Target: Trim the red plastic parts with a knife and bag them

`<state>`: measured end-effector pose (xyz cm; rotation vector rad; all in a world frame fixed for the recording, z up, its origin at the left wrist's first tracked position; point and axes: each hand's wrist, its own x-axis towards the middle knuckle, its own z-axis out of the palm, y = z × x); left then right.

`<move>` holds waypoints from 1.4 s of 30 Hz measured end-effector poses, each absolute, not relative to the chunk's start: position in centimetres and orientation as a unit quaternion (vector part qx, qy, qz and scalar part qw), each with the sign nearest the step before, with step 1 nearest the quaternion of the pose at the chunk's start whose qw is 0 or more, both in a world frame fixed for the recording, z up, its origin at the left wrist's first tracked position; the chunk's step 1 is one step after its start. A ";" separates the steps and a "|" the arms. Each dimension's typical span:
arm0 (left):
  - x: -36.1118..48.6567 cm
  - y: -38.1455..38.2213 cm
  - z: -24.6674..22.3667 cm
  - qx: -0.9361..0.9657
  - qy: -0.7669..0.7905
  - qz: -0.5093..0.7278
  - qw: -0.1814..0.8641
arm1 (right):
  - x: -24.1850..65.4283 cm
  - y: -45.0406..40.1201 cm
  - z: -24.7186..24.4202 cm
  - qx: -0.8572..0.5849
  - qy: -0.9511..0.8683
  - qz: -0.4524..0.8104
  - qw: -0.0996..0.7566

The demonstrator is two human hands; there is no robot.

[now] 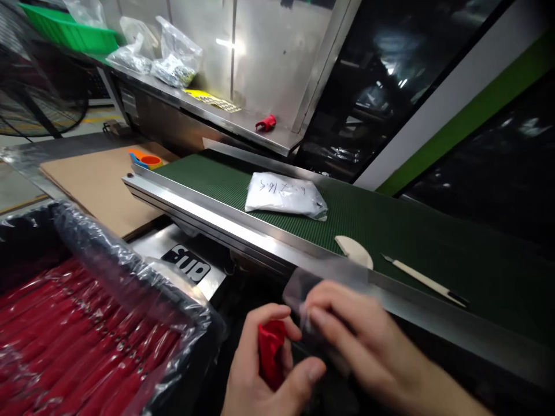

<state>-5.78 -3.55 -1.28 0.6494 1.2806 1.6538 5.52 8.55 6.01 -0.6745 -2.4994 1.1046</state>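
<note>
A red item (pixel 272 353) rests in my left hand (pixel 264 370), whose fingers curl around it at the bottom centre. Just to the right, my right hand (pixel 359 335) pinches a clear plastic bag (pixel 299 294) between thumb and forefinger. The bag hangs beside the red item, in front of the conveyor's metal edge. Its lower part is blurred. At the lower left, a black bin (pixel 203 352) lined with clear plastic holds rows of red items in clear wrapping (pixel 82 341).
A green conveyor belt (pixel 225 179) carries a white package (pixel 284 195), a pale curved piece (pixel 354 251) and a thin pointed tool (pixel 422 278). Behind, a metal ledge (pixel 243 118) holds plastic bags (pixel 176 63) and a small red piece (pixel 266 123). Tape rolls (pixel 150 161) lie on cardboard (pixel 99 179).
</note>
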 end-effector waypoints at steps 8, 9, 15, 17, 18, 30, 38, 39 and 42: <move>-4.4 -2.9 -3.2 0.193 0.554 0.596 0.548 | 9.9 3.6 -0.7 -0.412 -0.769 0.433 0.224; -4.2 -2.8 -3.7 0.196 0.558 0.593 0.547 | 10.3 3.6 -1.1 -0.426 -0.764 0.422 0.238; -3.2 -2.2 -5.0 0.307 0.645 0.521 0.468 | 11.6 3.9 -0.3 -0.416 -0.777 0.376 0.287; -2.9 -2.4 -5.1 0.365 0.640 0.495 0.461 | 11.7 4.0 0.6 -0.352 -0.839 0.365 0.195; -2.8 -2.6 -5.2 0.401 0.630 0.481 0.460 | 11.7 4.0 0.9 -0.326 -0.859 0.365 0.154; -2.9 -0.3 -7.5 0.438 0.650 0.419 0.458 | 19.2 1.8 1.3 -0.463 -0.794 0.169 0.356; -2.1 0.3 -6.1 0.359 0.614 0.457 0.534 | 19.8 0.0 -0.9 -0.258 -0.922 0.073 0.280; -2.0 0.2 -6.0 0.359 0.608 0.463 0.535 | 19.7 0.2 -1.0 -0.247 -0.926 0.084 0.272; -2.1 0.0 -6.1 0.374 0.603 0.481 0.515 | 19.5 0.9 -1.2 -0.218 -0.943 0.085 0.239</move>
